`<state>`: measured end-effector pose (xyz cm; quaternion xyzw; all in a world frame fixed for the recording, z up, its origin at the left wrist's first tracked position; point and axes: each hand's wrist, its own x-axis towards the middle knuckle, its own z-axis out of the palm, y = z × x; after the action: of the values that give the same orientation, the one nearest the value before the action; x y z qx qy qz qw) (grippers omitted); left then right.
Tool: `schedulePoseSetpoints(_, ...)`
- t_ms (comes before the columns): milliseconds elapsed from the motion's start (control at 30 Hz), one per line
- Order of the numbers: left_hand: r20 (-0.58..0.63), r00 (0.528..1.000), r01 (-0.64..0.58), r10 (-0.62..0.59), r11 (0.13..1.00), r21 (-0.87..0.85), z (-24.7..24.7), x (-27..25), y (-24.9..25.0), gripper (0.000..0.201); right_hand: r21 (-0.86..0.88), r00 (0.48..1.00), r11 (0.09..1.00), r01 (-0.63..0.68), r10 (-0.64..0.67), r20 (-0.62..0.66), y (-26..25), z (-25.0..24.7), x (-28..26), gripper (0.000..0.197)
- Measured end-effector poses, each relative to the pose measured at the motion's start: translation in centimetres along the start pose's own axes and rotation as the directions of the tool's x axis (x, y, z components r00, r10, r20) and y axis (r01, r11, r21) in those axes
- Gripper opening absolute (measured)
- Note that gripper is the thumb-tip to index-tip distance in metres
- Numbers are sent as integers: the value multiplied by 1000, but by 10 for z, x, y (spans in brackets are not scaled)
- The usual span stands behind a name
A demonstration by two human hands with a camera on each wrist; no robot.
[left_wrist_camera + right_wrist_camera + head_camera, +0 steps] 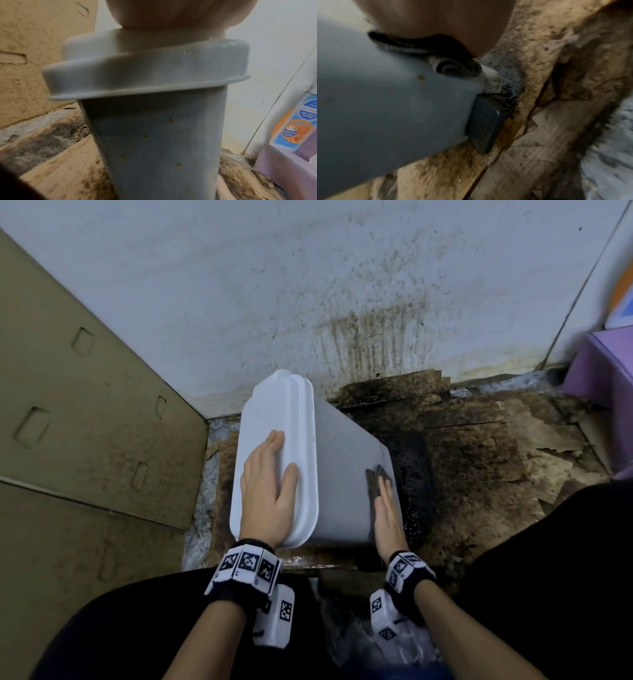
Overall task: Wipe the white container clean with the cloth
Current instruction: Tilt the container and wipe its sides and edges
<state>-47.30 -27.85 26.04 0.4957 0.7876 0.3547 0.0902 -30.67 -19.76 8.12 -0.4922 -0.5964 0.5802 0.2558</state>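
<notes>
The white container stands tilted on the dirty floor with its white lid on top. My left hand lies flat on the lid with straight fingers. My right hand presses a dark grey cloth flat against the container's right side, low down. In the left wrist view the container's near wall carries several brown spots under the lid rim. In the right wrist view the rolled cloth sits under my palm against the container wall, which shows one brown spot.
Stained cardboard sheets cover the floor, blackest beside the container. A cardboard box stands at the left, a spattered white wall behind. A purple box and a printed package are at the right. A dark block lies under the container's base.
</notes>
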Motion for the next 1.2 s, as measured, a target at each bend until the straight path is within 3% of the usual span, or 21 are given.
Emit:
schedulePoseSetpoints(100, 3, 1000, 7, -7, 1000, -18, 1, 0, 0, 55, 13, 986, 985, -170, 170, -3, 14, -7, 7, 49)
schedulePoseSetpoints(167, -2, 1000, 10, -10, 1000, -23, 1, 1, -1, 56, 13, 978, 978, -208, 208, -3, 14, -6, 9, 50)
schedulePoseSetpoints(333, -13, 1000, 19, -19, 1000, -18, -1, 1, -4, 56, -66, 983, 981, -183, 182, -20, -4, -1, 2, 50)
schedulePoseSetpoints(567, -18, 1000, 11, -11, 1000, -13, 2, 2, 0, 53, 150, 986, 982, -119, 135, -102, -58, 31, -30, 49)
schedulePoseSetpoints(767, -51, 999, -10, 8, 999, -42, 3, 4, 0, 51, 177, 998, 984, 32, -22, -58, -103, 44, -54, 57)
schedulePoseSetpoints(967, -59, 998, -28, 25, 999, -43, 4, 4, 1, 55, 129, 986, 979, 159, -151, -67, -75, 33, -46, 48)
schedulePoseSetpoints(1200, -63, 997, -38, 34, 997, -64, 8, 1, 8, 57, 143, 999, 990, -16, 20, -28, -31, 9, -19, 44)
